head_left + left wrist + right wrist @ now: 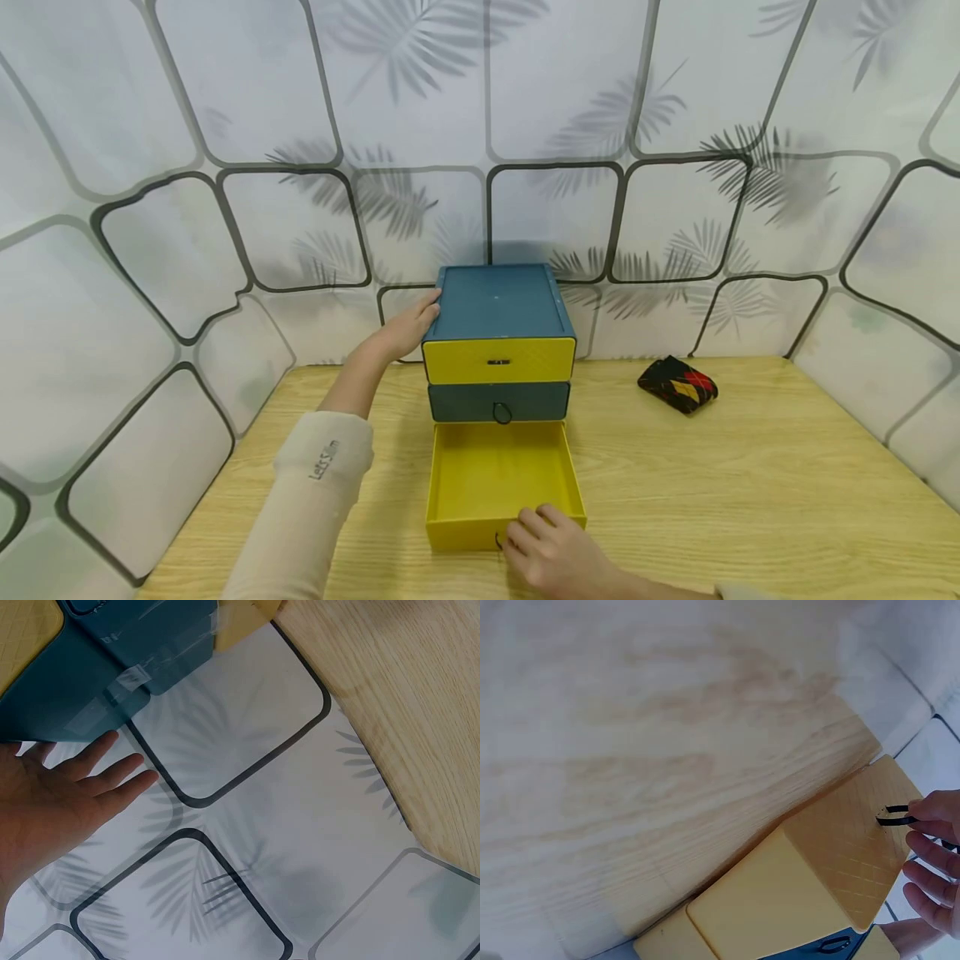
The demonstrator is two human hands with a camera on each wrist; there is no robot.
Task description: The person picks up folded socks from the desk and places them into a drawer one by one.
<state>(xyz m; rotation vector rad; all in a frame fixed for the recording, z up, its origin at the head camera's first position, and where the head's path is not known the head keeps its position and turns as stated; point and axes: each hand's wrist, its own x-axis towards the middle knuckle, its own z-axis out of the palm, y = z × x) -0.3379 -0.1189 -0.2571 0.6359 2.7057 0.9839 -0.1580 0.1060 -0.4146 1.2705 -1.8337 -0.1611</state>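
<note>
A blue and yellow drawer cabinet [495, 302] stands against the back wall. Its bottom yellow drawer [491, 475] is pulled out, and I see only its bare yellow inside. My left hand [408, 327] rests on the cabinet's upper left side, its fingers extended, as the left wrist view also shows. At the drawer's front, my right hand [555, 550] pinches the black loop pull [897, 816] between thumb and finger. The other fingers of that hand are bent near the drawer front. Above, the blue middle drawer [465, 402] and yellow top drawer [457, 360] are closed.
A folded black cloth item with red and yellow diamonds [678, 384] lies on the wooden table [750, 475], right of the cabinet. A patterned white covering [555, 217] with leaf prints forms the back and side walls.
</note>
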